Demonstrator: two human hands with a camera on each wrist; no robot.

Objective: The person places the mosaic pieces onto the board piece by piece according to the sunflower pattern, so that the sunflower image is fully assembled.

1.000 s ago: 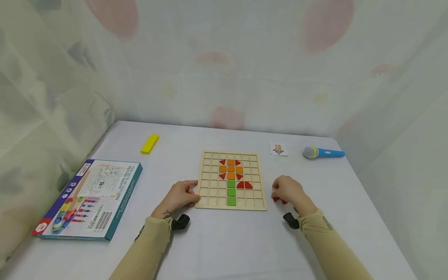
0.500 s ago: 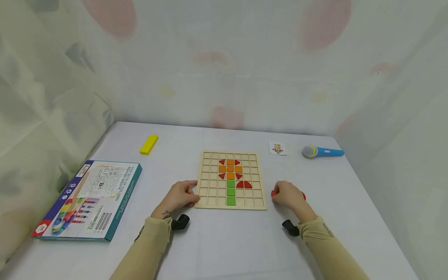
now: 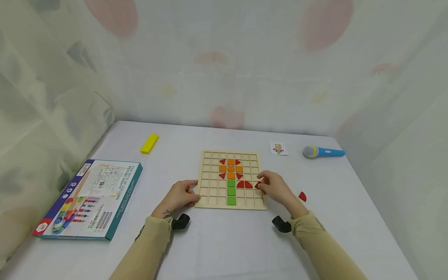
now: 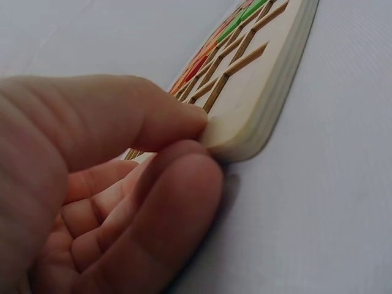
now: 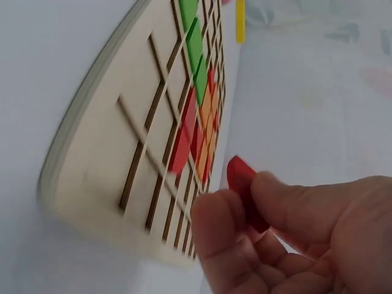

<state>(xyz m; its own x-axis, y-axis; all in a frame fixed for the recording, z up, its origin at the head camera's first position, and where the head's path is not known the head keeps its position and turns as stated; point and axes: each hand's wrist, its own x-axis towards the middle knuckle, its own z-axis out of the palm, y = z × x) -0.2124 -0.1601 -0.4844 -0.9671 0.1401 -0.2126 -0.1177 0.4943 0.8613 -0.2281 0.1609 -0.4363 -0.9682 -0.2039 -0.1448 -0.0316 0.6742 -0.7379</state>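
Note:
At the left edge of a wooden grid board [image 3: 212,190], my left hand [image 3: 177,195] pinches the rim; the left wrist view shows thumb and finger right at a rounded corner. Thumb and finger of my right hand [image 3: 278,188] hold a red quarter-circle piece [image 5: 242,177] over the board's right side. Green squares [image 3: 231,191] form a column on the board, with orange squares [image 3: 231,162], an orange round piece [image 3: 230,169] and red triangles [image 3: 222,176] above. Two red quarter-circles [image 3: 248,184] sit right of the top green square.
Another red quarter-circle [image 3: 302,196] lies on the table near my right wrist. A small pattern card [image 3: 278,148] and a blue toy microphone [image 3: 329,153] are at the back right. On the left are a yellow block [image 3: 149,144] and a flat toy box [image 3: 91,198].
My right hand has picked up a red quarter-circle from beside the board and carried it left, over the board's right edge. Another red piece is uncovered. My left hand stays at the board.

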